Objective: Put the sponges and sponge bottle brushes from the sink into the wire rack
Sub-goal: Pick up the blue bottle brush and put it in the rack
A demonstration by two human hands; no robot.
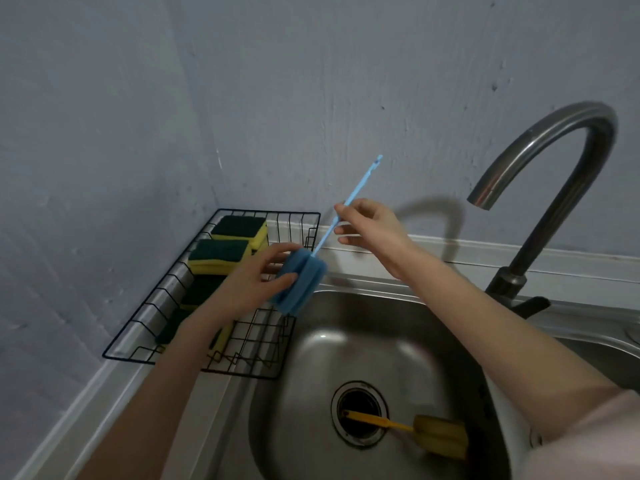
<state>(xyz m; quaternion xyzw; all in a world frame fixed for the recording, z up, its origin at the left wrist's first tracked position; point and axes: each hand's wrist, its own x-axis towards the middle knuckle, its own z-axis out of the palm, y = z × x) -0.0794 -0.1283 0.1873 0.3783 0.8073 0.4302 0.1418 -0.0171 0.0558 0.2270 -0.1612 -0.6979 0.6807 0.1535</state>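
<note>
Above the left rim of the stainless steel sink [346, 296], a blue sponge bottle brush [298, 283] with a thin blue plastic handle is held by both hands. Its foam head is gripped between thumb and fingers of the left hand [254, 284], over the right edge of the black wire rack [149, 327]. The handle, slanting up to the right, is pinched between thumb and forefinger of the right hand [372, 228]. Yellow sponges with dark green scouring pads [227, 249] are seen lying in a row along the rack's left side, partly hidden by the left forearm. At the sink's bottom, a yellow sponge bottle brush [440, 436] is seen lying, its handle tip over the round drain [360, 414]. A curved grey metal tap [554, 133] is seen at the right.
</note>
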